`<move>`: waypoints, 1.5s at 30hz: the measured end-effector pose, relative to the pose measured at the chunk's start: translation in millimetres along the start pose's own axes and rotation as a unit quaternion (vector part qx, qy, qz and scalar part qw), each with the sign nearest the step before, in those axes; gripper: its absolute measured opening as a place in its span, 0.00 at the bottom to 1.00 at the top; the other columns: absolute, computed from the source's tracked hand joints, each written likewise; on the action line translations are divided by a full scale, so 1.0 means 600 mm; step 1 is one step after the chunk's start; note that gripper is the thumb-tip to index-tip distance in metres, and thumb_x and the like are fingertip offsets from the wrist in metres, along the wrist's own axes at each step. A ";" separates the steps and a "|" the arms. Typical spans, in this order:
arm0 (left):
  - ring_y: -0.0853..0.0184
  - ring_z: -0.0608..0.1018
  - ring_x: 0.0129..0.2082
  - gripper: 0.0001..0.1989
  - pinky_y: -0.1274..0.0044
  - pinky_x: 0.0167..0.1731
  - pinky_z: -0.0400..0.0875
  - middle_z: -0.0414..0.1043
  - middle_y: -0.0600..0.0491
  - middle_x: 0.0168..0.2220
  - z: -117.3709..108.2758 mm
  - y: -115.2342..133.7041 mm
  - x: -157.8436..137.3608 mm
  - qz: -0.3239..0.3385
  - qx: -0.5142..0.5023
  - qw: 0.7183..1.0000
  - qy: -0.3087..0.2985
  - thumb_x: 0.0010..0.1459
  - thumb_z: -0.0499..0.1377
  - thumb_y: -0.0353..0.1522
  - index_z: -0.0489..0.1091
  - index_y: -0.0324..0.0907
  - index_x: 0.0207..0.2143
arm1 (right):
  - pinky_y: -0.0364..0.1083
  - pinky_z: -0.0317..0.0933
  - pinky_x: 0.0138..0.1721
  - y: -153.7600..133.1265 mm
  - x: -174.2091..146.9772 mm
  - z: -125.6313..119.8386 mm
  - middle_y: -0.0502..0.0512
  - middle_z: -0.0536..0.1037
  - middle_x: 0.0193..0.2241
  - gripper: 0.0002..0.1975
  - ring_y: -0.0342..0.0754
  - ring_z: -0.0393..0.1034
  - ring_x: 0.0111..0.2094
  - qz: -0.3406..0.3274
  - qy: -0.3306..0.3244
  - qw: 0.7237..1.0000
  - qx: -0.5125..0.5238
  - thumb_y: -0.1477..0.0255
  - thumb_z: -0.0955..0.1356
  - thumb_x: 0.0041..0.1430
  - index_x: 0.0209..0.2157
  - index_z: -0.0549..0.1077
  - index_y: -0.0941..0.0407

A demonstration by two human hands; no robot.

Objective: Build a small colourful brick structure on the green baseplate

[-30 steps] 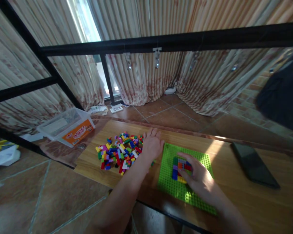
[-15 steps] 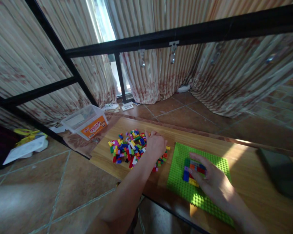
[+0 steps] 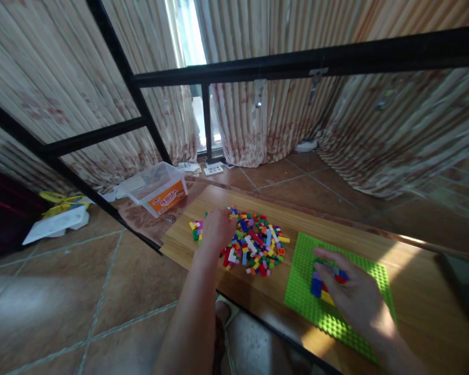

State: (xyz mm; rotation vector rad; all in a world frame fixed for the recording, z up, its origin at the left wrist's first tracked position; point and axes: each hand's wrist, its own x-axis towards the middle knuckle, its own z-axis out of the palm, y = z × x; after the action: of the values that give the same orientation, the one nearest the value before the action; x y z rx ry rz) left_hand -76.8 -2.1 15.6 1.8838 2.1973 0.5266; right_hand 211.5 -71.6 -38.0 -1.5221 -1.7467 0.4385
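My left hand (image 3: 218, 227) reaches over the left part of a loose pile of coloured toy building bricks (image 3: 254, 239). Its back faces me and its fingertips are hidden among the bricks, so I cannot see whether they pinch one. To the right, a green studded baseplate (image 3: 303, 276) lies on the wooden table. A low block of joined bricks (image 3: 317, 286), with blue, red, yellow and purple pieces, sits on it. My right hand (image 3: 355, 291) is over this block, thumb and forefinger apart beside it; the other fingers are partly hidden.
The wooden tabletop (image 3: 211, 195) carries the pile and baseplate. A dark flat object (image 3: 459, 286) lies at its right end. Beyond the left end stands a clear plastic box (image 3: 156, 190) with an orange label. A black metal frame (image 3: 234, 70) crosses in front of striped curtains.
My left hand has moved from the right side of the brick pile to its left side, uncovering more bricks. My right hand stays over the joined block. The view has shifted slightly left.
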 end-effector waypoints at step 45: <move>0.69 0.75 0.29 0.16 0.79 0.28 0.67 0.74 0.53 0.33 -0.026 -0.103 -0.008 0.042 -0.330 0.940 -0.073 0.46 0.63 0.26 0.70 0.38 0.40 | 0.58 0.63 0.50 -0.041 0.011 0.055 0.52 0.82 0.34 0.11 0.52 0.76 0.38 -0.124 0.015 0.991 -0.044 0.65 0.64 0.62 0.38 0.78 0.49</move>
State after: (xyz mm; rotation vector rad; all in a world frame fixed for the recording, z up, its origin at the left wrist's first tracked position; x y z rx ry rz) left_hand -138.4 -16.5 5.5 1.5803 1.5696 0.9578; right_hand 170.4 -63.7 -40.4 -1.3412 -1.9238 0.2142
